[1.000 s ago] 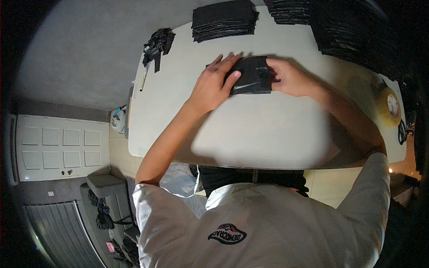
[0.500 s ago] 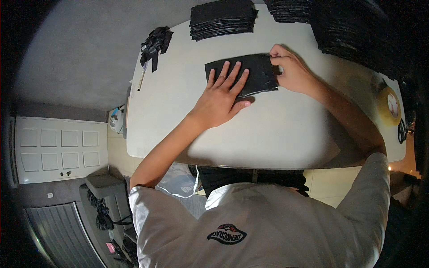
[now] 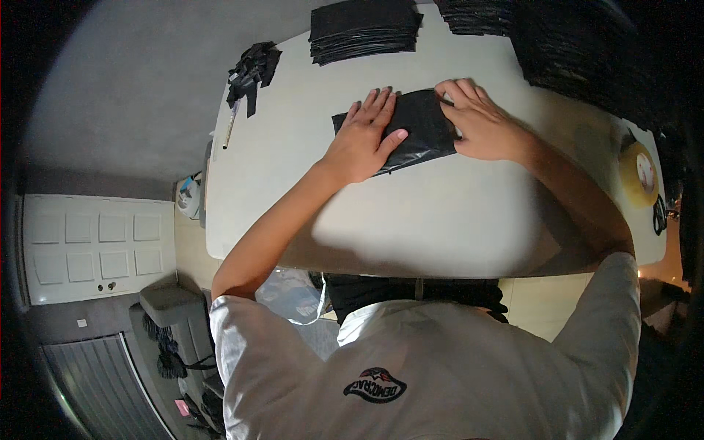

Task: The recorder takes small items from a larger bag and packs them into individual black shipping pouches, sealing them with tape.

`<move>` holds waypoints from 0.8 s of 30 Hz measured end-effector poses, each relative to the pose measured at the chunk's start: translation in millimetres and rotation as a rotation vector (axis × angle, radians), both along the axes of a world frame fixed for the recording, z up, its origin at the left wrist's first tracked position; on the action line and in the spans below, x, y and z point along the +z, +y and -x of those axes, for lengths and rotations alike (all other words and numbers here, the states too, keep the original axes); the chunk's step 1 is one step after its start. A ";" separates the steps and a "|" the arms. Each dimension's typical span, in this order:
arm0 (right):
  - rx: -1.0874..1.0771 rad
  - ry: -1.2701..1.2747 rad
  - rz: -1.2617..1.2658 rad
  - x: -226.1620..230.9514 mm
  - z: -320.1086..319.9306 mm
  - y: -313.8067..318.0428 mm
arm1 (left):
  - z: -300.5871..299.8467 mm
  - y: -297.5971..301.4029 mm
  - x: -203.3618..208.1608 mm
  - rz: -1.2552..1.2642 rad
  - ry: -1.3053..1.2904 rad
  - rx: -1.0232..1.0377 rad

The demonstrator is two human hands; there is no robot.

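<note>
A flat, rectangular packet in shiny black plastic (image 3: 427,121) lies on the white table in front of me. My left hand (image 3: 367,139) rests palm down across the packet's left part, fingers stretched out and thumb apart, hiding much of that end. At the packet's right end is my right hand (image 3: 480,121), its fingers bent over the edge and the thumb close to them, gripping that end. The underside of the packet is hidden.
Stacks of flat black pieces stand at the table's far edge (image 3: 363,33) and far right (image 3: 572,59). Black scraps (image 3: 253,73) and a pen (image 3: 230,126) lie at the left. A roll of clear yellowish tape (image 3: 638,174) and black-handled scissors (image 3: 659,214) sit at the right edge.
The packet's lower edge has come nearer to me, showing more glossy plastic. My left hand has shifted slightly left and its fingers have drawn together. My right hand's fingers have loosened from a tighter pinch.
</note>
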State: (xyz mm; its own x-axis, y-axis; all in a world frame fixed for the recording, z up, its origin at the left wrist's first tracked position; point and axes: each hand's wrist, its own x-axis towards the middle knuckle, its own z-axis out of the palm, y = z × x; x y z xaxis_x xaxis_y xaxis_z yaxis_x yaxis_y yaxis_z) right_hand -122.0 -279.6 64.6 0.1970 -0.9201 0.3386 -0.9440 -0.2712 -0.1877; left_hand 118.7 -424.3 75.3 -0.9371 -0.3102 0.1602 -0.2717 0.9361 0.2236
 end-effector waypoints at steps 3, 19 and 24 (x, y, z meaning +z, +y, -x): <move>-0.051 0.083 -0.077 1.3 -0.1 1.0 | -0.8 -2.8 -2.5 -0.005 -0.031 0.005; -0.008 0.001 -0.065 -2.2 7.8 -4.3 | 0.8 -5.7 2.2 -0.051 -0.058 -0.144; 0.031 0.022 -0.067 -0.1 11.6 -4.2 | 1.2 0.8 2.1 0.156 -0.071 -0.130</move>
